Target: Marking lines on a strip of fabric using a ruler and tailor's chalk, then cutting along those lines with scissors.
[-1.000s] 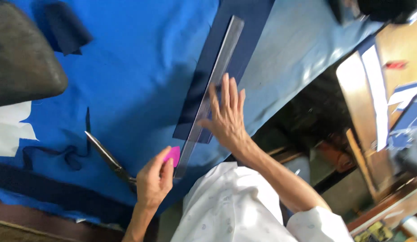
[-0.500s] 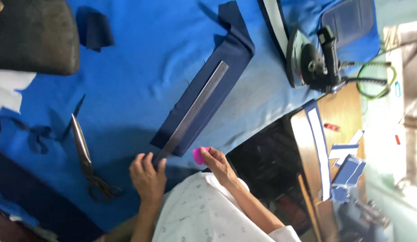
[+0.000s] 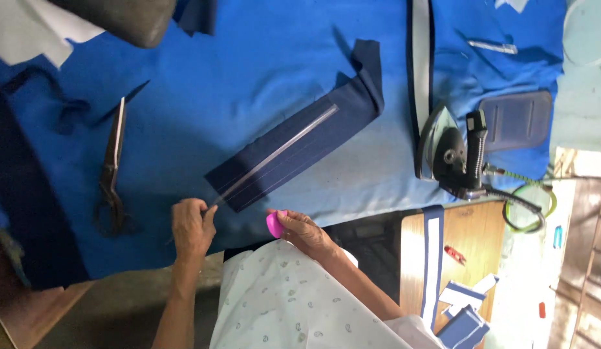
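A dark navy fabric strip (image 3: 326, 139) lies slantwise on the blue cloth-covered table (image 3: 248, 71), its far end folded over. A long clear ruler (image 3: 281, 150) rests along the strip. My left hand (image 3: 192, 227) is at the strip's near end, fingers pinched on the ruler's tip. My right hand (image 3: 303, 231) is at the table's near edge, just right of the strip's corner, and holds a pink piece of tailor's chalk (image 3: 274, 224).
Large black scissors (image 3: 111, 174) lie left of the strip. A clothes iron (image 3: 446, 152) with its cord stands at the right, a grey pad (image 3: 515, 119) beyond it. A dark rounded object (image 3: 119, 16) sits top left. A wooden bench (image 3: 472, 239) with blue-and-white strips is lower right.
My right hand has left the ruler, where it lay flat, and now holds the pink chalk. My left hand has moved to the ruler's near end. The view has swung right, showing the iron.
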